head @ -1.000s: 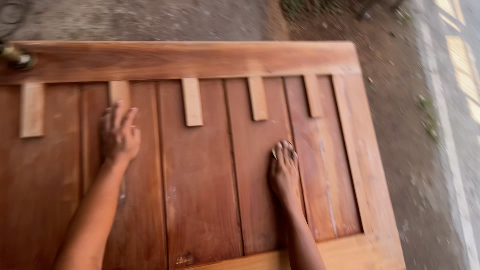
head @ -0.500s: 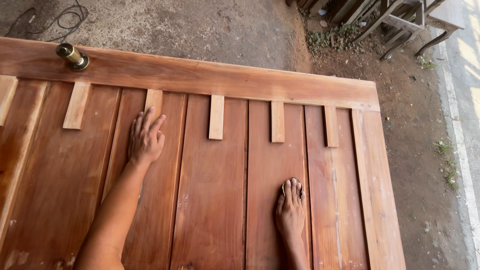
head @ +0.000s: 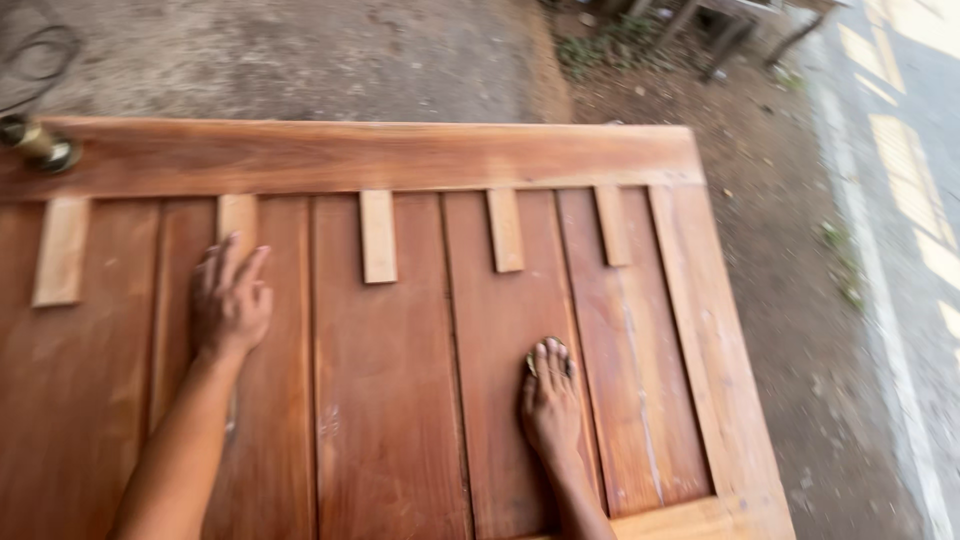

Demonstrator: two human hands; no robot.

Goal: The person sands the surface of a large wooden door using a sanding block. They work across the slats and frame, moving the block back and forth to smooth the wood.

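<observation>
A large reddish-brown wooden door lies flat in front of me, with vertical planks and several short pale wooden strips set along its top rail. My left hand rests flat on a plank just below the second strip, fingers spread and holding nothing. My right hand presses down on a plank further right, fingers together over a small greyish sanding pad that peeks out at the fingertips.
A brass door knob stands at the door's far left corner. Beyond the door is rough concrete with a dark cable; to the right, bare dirt and a pale kerb. Metal legs stand at the top.
My right hand has slid a little toward me along the same plank. My left hand stays by the second strip. The view has swung about over the door.
</observation>
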